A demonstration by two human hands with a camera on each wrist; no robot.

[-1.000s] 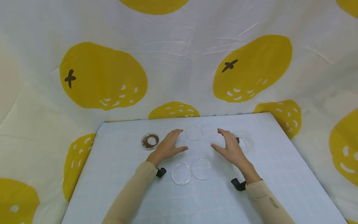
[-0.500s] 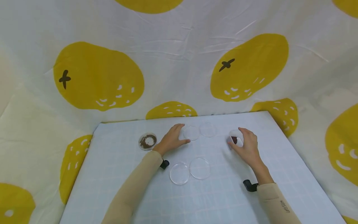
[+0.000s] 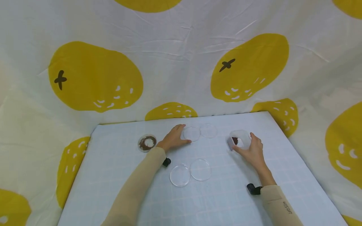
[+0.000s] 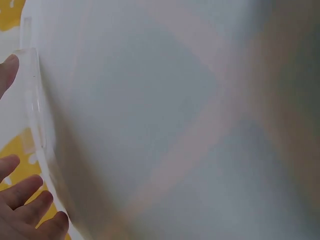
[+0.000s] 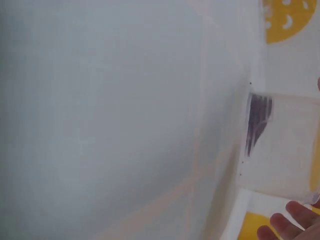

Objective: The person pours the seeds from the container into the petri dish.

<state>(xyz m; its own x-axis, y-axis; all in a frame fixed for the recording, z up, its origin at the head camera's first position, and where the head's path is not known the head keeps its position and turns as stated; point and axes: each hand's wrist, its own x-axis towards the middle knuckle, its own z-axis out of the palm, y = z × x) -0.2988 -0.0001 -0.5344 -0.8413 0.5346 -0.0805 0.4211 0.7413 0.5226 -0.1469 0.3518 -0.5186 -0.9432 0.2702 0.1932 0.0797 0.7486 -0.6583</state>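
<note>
In the head view my left hand [image 3: 174,138] curves loosely around the near left side of a clear petri dish [image 3: 191,134] at the back. The left wrist view shows the thumb beside the dish's edge [image 4: 35,100] and the fingers spread apart. My right hand [image 3: 253,153] grips a clear square plastic container [image 3: 247,138], thumb on its near left side and fingers on its right. Inside the container lies something dark brown and white. Through its wall, the right wrist view shows a dark patch [image 5: 259,120].
A second clear dish [image 3: 208,131] stands beside the back one. Two more clear dishes [image 3: 180,175] lie side by side nearer the front. On the left is a dish of brown and white material [image 3: 147,143]. A fruit-print cloth [image 3: 181,69] hangs behind the table.
My right hand has moved right, away from the back dishes, and has taken hold of the square container. My left hand has stayed by the back left dish, shifting only slightly closer.
</note>
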